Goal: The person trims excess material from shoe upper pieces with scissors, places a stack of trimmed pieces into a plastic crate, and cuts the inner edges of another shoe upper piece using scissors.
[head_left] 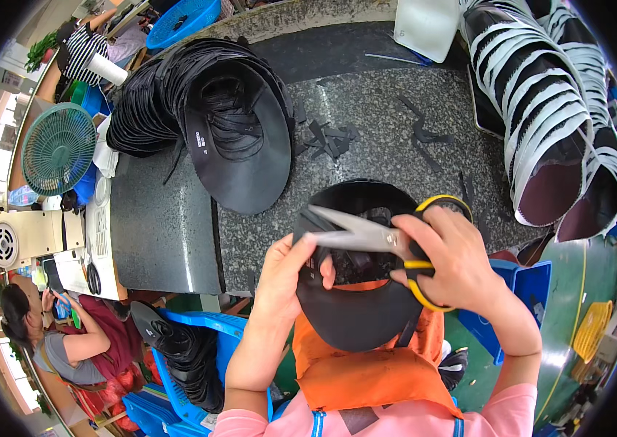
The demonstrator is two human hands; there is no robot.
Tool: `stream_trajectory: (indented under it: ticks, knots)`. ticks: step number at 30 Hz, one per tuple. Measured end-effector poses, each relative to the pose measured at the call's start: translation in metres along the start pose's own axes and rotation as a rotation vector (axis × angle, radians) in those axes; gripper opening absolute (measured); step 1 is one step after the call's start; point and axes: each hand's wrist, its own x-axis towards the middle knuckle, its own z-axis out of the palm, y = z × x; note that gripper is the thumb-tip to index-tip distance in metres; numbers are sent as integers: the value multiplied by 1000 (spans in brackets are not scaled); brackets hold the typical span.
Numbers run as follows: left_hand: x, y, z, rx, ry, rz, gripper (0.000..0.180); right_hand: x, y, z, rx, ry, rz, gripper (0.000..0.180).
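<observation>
My left hand (286,273) grips the left edge of a black hat piece (356,306) held over my lap. My right hand (450,258) holds yellow-handled scissors (374,237), fingers through the loops. The steel blades are apart and point left, their tips at the hat's inner strap near my left thumb. An orange apron (366,371) lies under the hat.
A long nested stack of black hat pieces (206,109) lies on the speckled stone table (374,124), with small black strips (326,138) beside it. Black-and-white stacked hats (549,109) curve at right. Blue bins (184,349) sit below; a green fan (57,149) and a seated person (68,342) are at left.
</observation>
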Motion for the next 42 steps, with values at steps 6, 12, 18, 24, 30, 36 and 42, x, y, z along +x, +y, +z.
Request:
stream_trajectory:
  ticks: [6, 12, 18, 24, 30, 36, 42]
  knots:
    - [1, -12, 16, -10, 287, 63, 34, -10, -28, -18, -354, 11, -12, 66]
    - [-4, -5, 33, -45, 369, 200, 35, -18, -33, -20, -284, 17, 76, 65]
    - [-9, -11, 28, -110, 240, 161, 41, -20, -29, -17, -248, 46, 86, 65]
    - [-9, -6, 47, -173, 402, 173, 40, -22, -39, -26, -278, 3, 104, 68]
    - [-11, -9, 45, -114, 332, 238, 40, -22, -35, -19, -262, 51, 122, 69]
    - [-12, -12, 55, 105, 384, 295, 43, -26, -36, -13, -274, 82, 103, 68]
    - [-15, -15, 60, 101, 364, 310, 44, -30, -36, -9, -303, 92, 74, 67]
